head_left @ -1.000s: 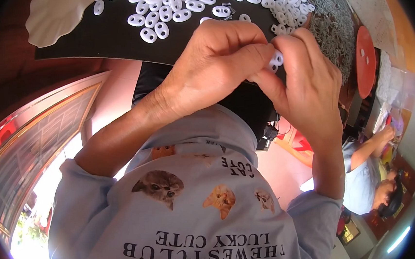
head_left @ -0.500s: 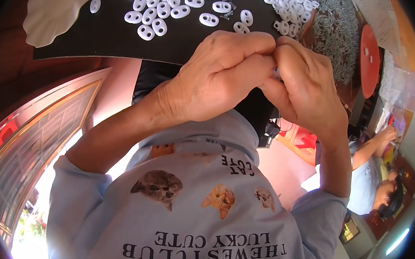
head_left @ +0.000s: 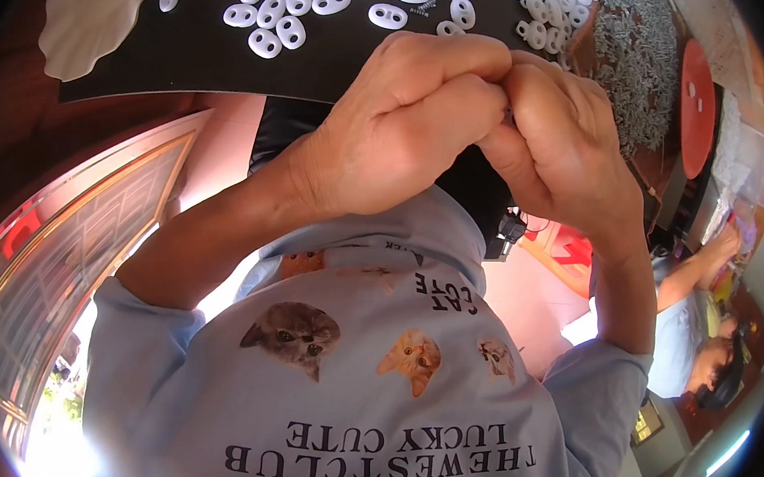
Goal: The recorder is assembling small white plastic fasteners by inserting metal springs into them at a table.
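Note:
My left hand (head_left: pixel 408 115) and my right hand (head_left: pixel 562 130) are both closed and pressed together at the fingers, just off the near edge of the black tabletop (head_left: pixel 179 57). Fingers and thumbs hide nearly all of what is between them; only a tiny bit shows at the gap, too small to name. Beyond my knuckles lie many white oval plastic pieces with two holes (head_left: pixel 331 2), like cord-lock parts. A few small metal springs (head_left: pixel 421 9) rest among them.
A large heap of metal springs (head_left: pixel 637 57) lies to the right, beside a red oval plate (head_left: pixel 698 110) holding small white bits. At the far left is a pale scalloped dish (head_left: pixel 88 37). Another person (head_left: pixel 676 332) works at the right.
Both hands sit slightly higher in the picture, still closed together, and the view has shifted a little. The pale bit seen between the fingers earlier is now more hidden.

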### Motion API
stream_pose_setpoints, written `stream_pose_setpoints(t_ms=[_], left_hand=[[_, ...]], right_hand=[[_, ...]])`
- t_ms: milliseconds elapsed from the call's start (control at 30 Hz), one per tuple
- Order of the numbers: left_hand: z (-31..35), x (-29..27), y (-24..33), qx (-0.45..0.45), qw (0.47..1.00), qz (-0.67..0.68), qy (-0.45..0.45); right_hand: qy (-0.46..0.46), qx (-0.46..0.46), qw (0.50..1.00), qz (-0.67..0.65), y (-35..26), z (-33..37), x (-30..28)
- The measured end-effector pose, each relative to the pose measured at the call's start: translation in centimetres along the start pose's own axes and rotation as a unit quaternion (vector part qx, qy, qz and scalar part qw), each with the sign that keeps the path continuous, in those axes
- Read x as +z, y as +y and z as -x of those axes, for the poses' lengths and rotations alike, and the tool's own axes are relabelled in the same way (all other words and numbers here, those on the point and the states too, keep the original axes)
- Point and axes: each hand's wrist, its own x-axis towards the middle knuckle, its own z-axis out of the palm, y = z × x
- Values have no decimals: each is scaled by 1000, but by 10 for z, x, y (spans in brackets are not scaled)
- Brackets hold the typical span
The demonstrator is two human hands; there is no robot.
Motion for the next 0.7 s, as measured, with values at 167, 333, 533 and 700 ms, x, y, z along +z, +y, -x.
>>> stream_pose_setpoints(t_ms=[167,333,533,700], left_hand=[[1,-6,11,-45,998,13,-39],[2,-8,18,-61,997,5,-47],[3,-7,17,-88,992,71,-56],[4,-7,20,-99,992,35,-74]], right_hand=[[-16,15,999,29,-2,2,-5],[15,17,999,24,-3,3,-8],[97,-6,995,-6,0,0,-5],[70,-1,997,21,-7,-2,-7]])
